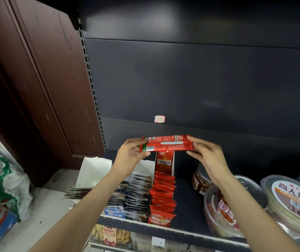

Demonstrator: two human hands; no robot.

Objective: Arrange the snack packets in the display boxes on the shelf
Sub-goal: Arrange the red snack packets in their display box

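Grip: we are holding a stack of red snack packets (166, 144) by its two short ends, the left hand (131, 153) pinching the left end with thumb below and fingers curled over the top, the right hand (206, 155) doing the same at the right end.

Where the packets are: we are keeping the stack level and crosswise in the air, just above the back of the red display box (164, 186), not yet in it.

How they are likely handling: we are judging them light, thin and soft, with glossy film that probably slips, packet against packet. Squeezed from the ends only, the stack could bow or fan out in the middle.

Where to take hold: we are favouring the sealed end seams, pressing inward so the bundle stays square; a thumb under the middle would steady it.

Red display box: we are seeing it nearly full of upright red packets, its tall printed back panel standing just under the held stack.

Neighbouring box: we are seeing a white display box (142, 186) of pale packets touching the red box on its left.

Shelf: we are working over a dark shelf (185, 211), with round lidded tubs (234, 206) standing well apart to the right.
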